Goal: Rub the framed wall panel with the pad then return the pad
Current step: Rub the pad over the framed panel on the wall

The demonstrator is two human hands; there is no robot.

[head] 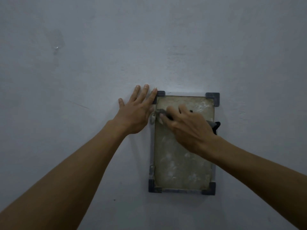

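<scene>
A single head-worn view is given, faced straight at a pale wall (83, 63) from close range, perhaps tilted slightly upward. Both forearms are seen entering from the lower corners toward the framed panel (182, 163).

Dim, bluish, soft picture; faint glare, perhaps from above, on the wall (166, 47).

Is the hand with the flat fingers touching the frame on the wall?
Touching. In the head view, the left hand lies flat on the wall, and its fingertip overlaps the top left corner piece of the framed panel.
</scene>
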